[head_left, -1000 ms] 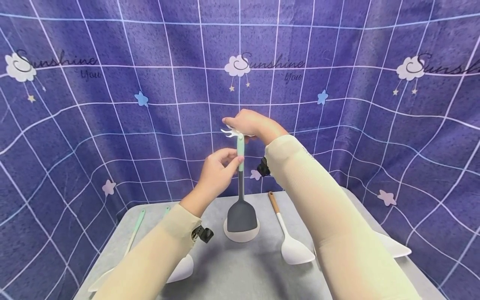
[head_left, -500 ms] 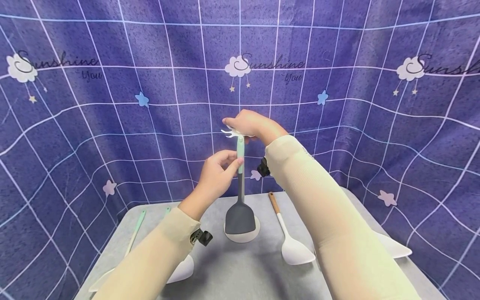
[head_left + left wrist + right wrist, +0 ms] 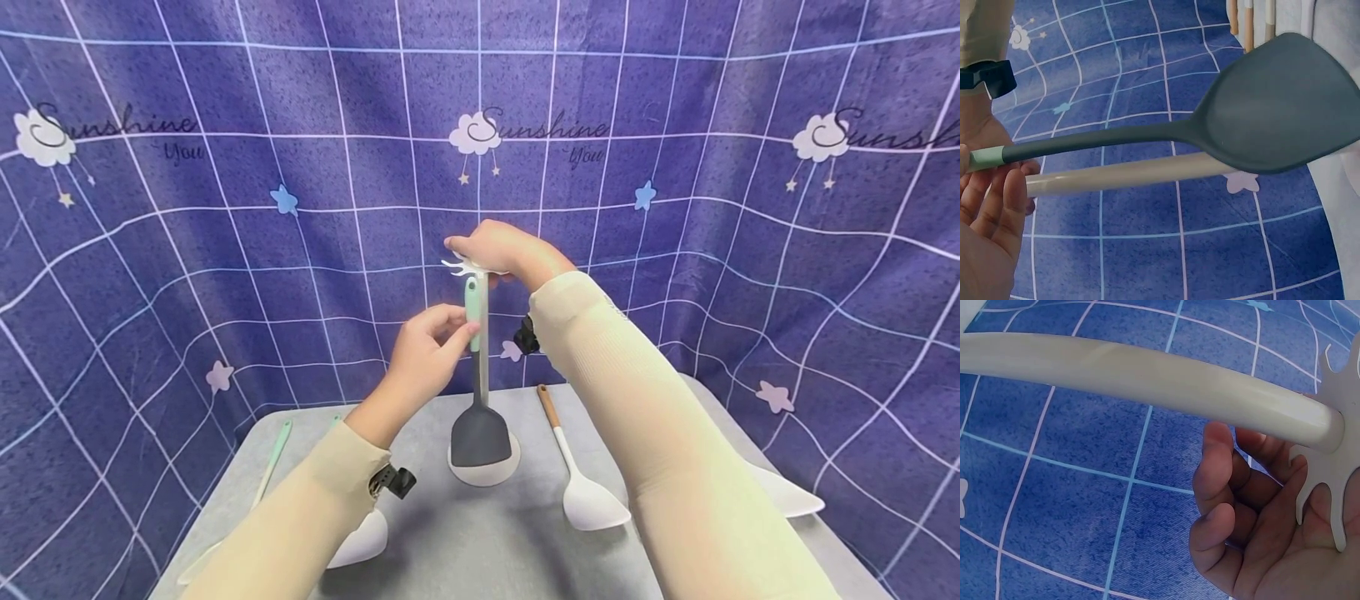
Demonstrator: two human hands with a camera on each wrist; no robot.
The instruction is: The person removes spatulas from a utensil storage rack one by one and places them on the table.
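Note:
Between thumb and fingers, my left hand point(image 3: 426, 350) pinches the pale green handle of a dark grey spatula point(image 3: 481, 437). The spatula hangs blade down in front of a white utensil stand point(image 3: 483, 367); its handle hole is just below and left of the stand's hooks. In the left wrist view, the spatula's blade point(image 3: 1279, 106) faces the camera, with the stand's pole point(image 3: 1129, 175) behind it. My right hand point(image 3: 498, 246) holds the hooked top of the stand from above. The right wrist view shows curled fingers point(image 3: 1213, 465) below the pole, and hooks against the palm.
A white spatula point(image 3: 592, 504) with a wooden handle lies right of the stand on the grey table point(image 3: 480, 558). Another white utensil point(image 3: 787, 492) is partly behind the right sleeve. Green-handled white utensils point(image 3: 363, 542) lie at left. A blue patterned curtain point(image 3: 375, 167) surrounds the table.
The spatula's handle end has come off the hook and shifted slightly left and down with my left hand. The right hand and the stand stay in place.

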